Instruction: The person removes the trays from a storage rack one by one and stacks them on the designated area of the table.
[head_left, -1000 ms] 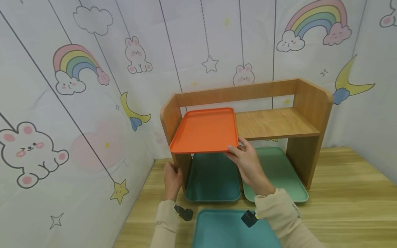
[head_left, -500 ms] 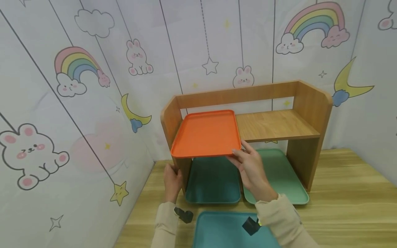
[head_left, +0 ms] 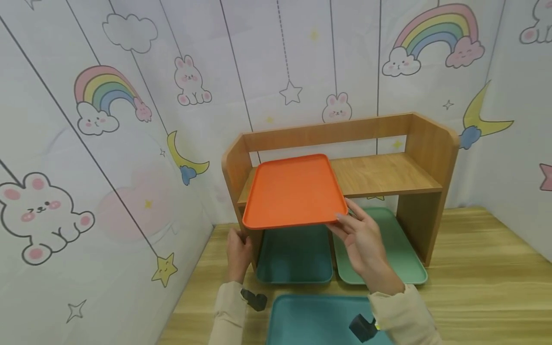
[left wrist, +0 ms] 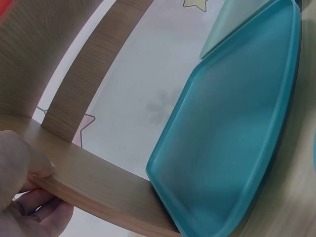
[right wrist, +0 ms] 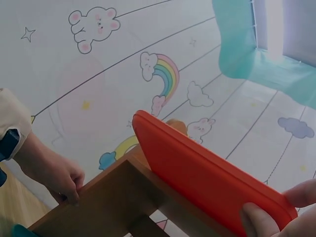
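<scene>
Pinching the 4 o'clock corner of the orange tray [head_left: 296, 191], head view: right hand [head_left: 364, 242]. Tray over left half of wooden shelf [head_left: 384, 173], front edge jutting out. Left hand [head_left: 238, 254] at tray's 7 o'clock, gripping side panel [head_left: 236, 170]. Left wrist view: thumb and fingers clasp panel edge, 8 o'clock; teal tray [left wrist: 222, 118], 3 o'clock. Right wrist view: pinched corner, 4 o'clock; left hand, 8 o'clock.

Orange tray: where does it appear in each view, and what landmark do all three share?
Head: the orange tray is near the centre, right hand at its near right corner.
Left wrist: red-orange sliver in the top left corner, probably the tray.
Right wrist: lower middle to lower right.
Shared landmark: left hand gripping the wooden side panel.
</scene>
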`<state>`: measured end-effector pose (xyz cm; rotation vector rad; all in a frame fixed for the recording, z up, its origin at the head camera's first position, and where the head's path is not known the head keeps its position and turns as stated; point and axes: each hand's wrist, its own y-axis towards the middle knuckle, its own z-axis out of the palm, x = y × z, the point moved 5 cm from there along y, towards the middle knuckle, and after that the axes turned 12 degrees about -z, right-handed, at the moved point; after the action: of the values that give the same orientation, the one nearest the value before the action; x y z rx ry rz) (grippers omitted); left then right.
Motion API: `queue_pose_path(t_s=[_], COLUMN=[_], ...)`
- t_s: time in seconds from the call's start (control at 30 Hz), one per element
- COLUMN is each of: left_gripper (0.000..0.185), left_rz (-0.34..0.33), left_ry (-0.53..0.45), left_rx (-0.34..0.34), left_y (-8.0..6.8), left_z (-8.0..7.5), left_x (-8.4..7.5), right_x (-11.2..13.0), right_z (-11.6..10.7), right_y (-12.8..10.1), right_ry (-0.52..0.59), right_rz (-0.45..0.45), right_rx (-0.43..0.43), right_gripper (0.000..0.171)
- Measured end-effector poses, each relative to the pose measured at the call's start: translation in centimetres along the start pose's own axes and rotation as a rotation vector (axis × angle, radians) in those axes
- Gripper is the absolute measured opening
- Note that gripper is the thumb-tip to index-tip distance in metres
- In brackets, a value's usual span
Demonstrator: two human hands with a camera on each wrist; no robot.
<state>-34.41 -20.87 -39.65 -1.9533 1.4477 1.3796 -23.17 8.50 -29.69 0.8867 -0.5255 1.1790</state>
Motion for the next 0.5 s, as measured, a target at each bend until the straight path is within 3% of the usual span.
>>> queue_pose_path(t_s=[0.5], left_gripper=[0.013], left_rz=[-0.046], left_ry=[0.038], left_rx=[0.020], left_y=[0.0], left_z=[0.0], left_x=[0.0], right_x=[1.6], right_z=[-2.0], right_y=[-1.2], right_ry=[0.089], right_rz=[-0.056], right_rx=[0.036], right_gripper=[0.063])
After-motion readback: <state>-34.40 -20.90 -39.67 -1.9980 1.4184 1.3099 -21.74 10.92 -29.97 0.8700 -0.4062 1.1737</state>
